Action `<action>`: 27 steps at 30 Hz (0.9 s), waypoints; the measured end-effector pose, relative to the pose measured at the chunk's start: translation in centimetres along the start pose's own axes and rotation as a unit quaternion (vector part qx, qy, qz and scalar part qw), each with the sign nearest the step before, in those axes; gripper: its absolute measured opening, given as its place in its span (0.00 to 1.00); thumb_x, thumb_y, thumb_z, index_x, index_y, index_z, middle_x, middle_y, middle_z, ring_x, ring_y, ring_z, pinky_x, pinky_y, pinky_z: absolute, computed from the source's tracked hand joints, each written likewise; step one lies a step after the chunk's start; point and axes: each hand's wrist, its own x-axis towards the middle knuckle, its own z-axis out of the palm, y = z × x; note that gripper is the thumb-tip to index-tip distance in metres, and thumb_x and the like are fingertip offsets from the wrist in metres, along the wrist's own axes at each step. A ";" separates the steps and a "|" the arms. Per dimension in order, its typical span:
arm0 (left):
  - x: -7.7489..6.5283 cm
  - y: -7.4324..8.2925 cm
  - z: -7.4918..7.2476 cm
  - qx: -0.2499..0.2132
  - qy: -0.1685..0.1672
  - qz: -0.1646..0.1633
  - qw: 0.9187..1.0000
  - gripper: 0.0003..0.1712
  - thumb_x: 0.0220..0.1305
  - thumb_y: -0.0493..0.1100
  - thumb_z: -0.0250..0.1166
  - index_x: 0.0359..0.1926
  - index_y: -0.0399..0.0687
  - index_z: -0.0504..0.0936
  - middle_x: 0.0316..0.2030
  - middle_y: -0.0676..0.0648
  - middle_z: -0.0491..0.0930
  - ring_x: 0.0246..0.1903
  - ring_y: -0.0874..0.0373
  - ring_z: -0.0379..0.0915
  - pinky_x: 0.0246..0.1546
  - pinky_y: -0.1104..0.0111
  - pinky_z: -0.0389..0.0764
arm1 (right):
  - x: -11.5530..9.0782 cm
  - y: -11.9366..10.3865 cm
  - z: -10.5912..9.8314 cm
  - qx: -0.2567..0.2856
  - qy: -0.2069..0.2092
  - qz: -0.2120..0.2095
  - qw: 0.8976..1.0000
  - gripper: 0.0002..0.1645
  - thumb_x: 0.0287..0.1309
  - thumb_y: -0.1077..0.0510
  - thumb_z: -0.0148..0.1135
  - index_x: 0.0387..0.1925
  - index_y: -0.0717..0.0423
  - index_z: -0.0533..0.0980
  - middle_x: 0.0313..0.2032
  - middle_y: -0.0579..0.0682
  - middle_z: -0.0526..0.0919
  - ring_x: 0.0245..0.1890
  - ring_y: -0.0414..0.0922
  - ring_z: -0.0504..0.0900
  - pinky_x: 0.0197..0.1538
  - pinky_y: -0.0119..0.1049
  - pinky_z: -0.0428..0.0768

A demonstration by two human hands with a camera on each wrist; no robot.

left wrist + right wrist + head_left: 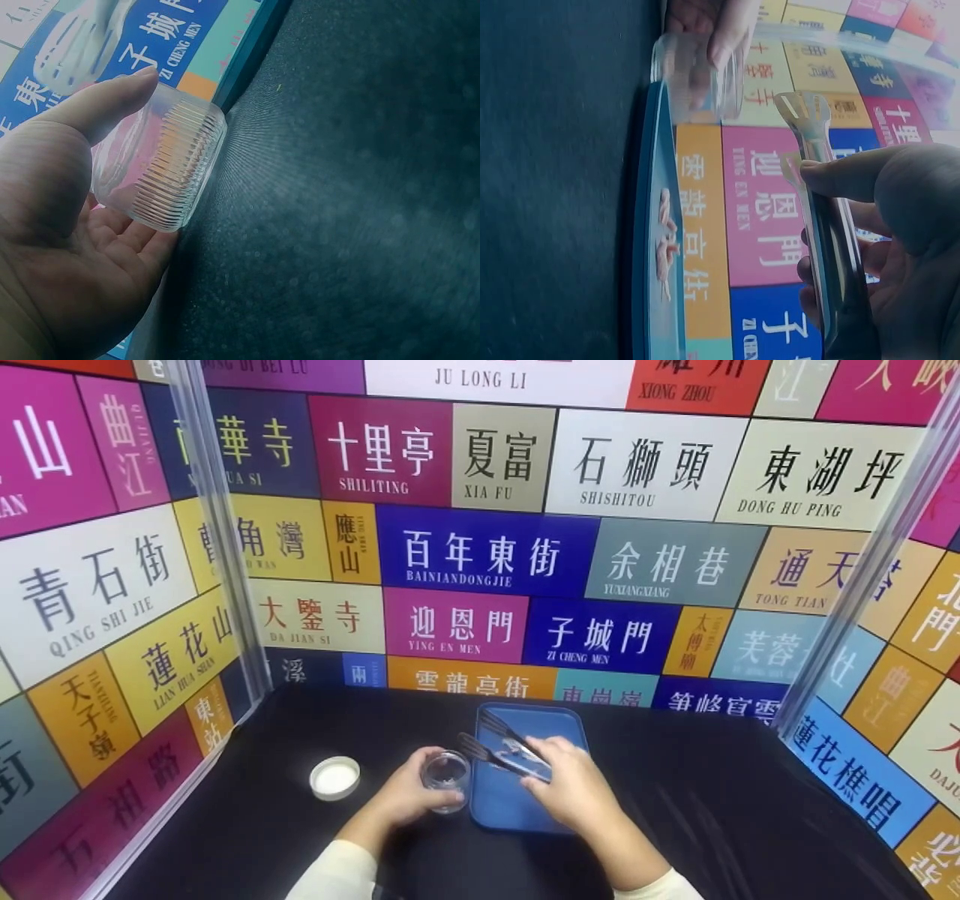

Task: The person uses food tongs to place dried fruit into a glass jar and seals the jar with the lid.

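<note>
My left hand (405, 793) grips a clear glass jar (446, 781) just off the tray's left edge. Its mouth is uncovered, and ribbed sides show on the jar (176, 161) in the left wrist view. In my right hand (576, 789) is a pair of tongs (826, 225) with slotted ends, held over the tray between thumb and fingers. The tong ends point left toward the jar, apart from each other, with nothing visible between them. Small pinkish pieces (664, 259) lie on the blue tray (517, 814); what they are I cannot tell.
A round white lid (334, 778) lies on the black tablecloth (420, 859), left of the jar. Clear upright panel edges (232, 547) stand at the left and right. Behind the table rises a wall of colourful lettered panels (480, 547).
</note>
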 end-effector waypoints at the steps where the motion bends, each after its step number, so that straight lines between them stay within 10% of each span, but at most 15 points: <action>1: 0.0 0.0 0.0 0.001 0.001 0.000 1.000 0.52 0.51 0.45 0.85 0.72 0.38 0.69 0.68 0.34 0.79 0.68 0.39 0.77 0.76 0.42 0.70 | 0.1 0.3 -0.1 0.001 0.000 0.005 1.000 0.37 0.56 0.52 0.82 0.68 0.47 0.81 0.60 0.52 0.87 0.59 0.55 0.85 0.65 0.55 0.84; 27: 0.0 -0.2 -0.2 0.007 -0.003 -0.013 1.000 0.53 0.52 0.50 0.85 0.74 0.42 0.68 0.67 0.38 0.80 0.66 0.41 0.77 0.76 0.41 0.71 | 1.6 7.1 0.5 -0.011 -0.064 0.134 0.989 0.38 0.64 0.53 0.76 0.73 0.53 0.75 0.71 0.66 0.77 0.72 0.67 0.75 0.75 0.67 0.72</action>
